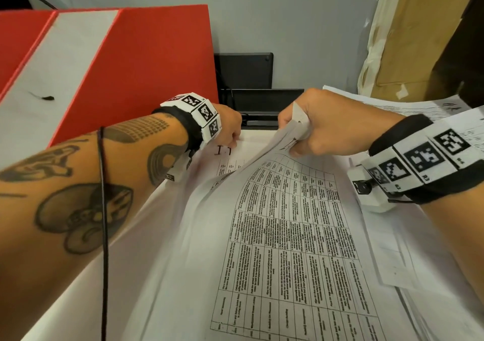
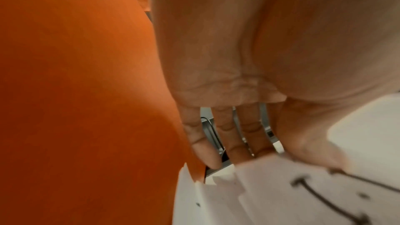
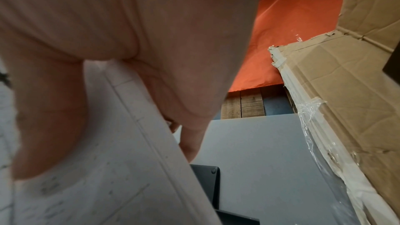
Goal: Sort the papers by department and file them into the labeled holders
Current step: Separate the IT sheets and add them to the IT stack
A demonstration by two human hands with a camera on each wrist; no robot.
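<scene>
Head view, right hand [image 1: 318,125] pinching lifted sheet [image 1: 277,157], left hand [image 1: 227,128] gripping stack [image 1: 183,236] corner

The table's print on the lifted sheet [image 1: 288,225] is too blurred to read — the bottom edge cuts it off.

From my feed, the right hand [image 3: 129,40] pinched a printed sheet [image 3: 121,168] between thumb and curled fingers. Behind it stood a grey panel [image 3: 259,151], a taped cardboard box [image 3: 346,83] and an orange-red surface [image 3: 292,32]. A black holder [image 3: 207,174] sat below.
</scene>
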